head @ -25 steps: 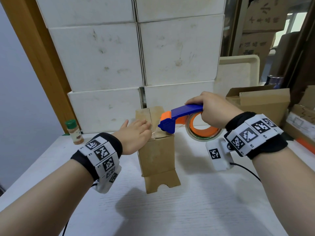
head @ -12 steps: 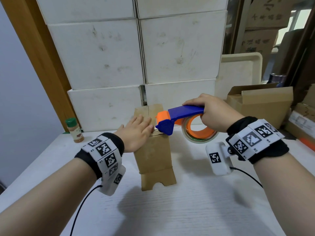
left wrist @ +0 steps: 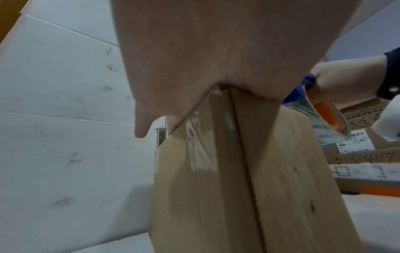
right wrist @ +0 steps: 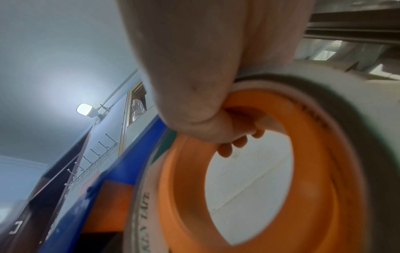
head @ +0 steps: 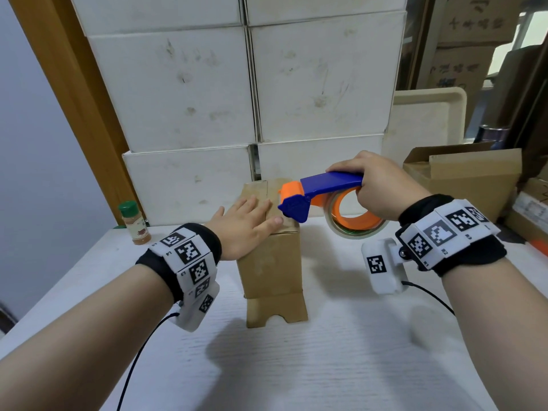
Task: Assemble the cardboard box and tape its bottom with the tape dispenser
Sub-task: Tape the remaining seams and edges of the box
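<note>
A small brown cardboard box (head: 271,262) stands upright on the white table (head: 296,366), its folded flaps facing up. My left hand (head: 246,223) lies flat on those flaps with straight fingers, pressing them down. In the left wrist view the palm (left wrist: 205,51) rests on the box (left wrist: 238,179), where a strip of clear tape (left wrist: 199,147) clings to one side. My right hand (head: 376,188) grips the blue and orange tape dispenser (head: 323,197), whose orange front end sits over the box's top right edge. In the right wrist view my fingers (right wrist: 229,145) curl inside the orange tape core (right wrist: 281,179).
Stacked white boxes (head: 237,99) form a wall right behind the box. A green-capped spice bottle (head: 133,222) stands at the back left. An open brown carton (head: 465,179) and a cream tray (head: 427,123) stand at the back right. Wrist cables trail over the table.
My left hand has gone from curled beside the box to lying flat on its top flaps. The dispenser's head has shifted a little left over the box top.
</note>
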`<action>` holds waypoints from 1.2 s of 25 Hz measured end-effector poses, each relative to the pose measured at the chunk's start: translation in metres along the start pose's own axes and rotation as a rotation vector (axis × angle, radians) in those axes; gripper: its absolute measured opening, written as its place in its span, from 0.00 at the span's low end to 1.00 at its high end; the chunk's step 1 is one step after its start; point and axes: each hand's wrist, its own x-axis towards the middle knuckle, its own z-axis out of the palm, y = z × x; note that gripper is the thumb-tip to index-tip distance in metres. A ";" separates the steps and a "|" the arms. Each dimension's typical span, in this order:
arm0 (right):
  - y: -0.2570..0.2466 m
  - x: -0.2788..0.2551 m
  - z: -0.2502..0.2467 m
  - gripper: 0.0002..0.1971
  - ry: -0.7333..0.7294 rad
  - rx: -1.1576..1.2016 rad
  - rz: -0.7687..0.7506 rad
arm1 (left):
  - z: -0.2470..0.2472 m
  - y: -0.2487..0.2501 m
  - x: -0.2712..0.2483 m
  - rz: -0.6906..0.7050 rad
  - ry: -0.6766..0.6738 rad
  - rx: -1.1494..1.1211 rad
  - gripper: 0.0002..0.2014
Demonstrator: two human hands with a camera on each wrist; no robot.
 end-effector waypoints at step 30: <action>-0.001 -0.015 0.040 0.27 -0.217 0.192 0.016 | -0.007 -0.020 0.005 -0.020 -0.019 0.034 0.25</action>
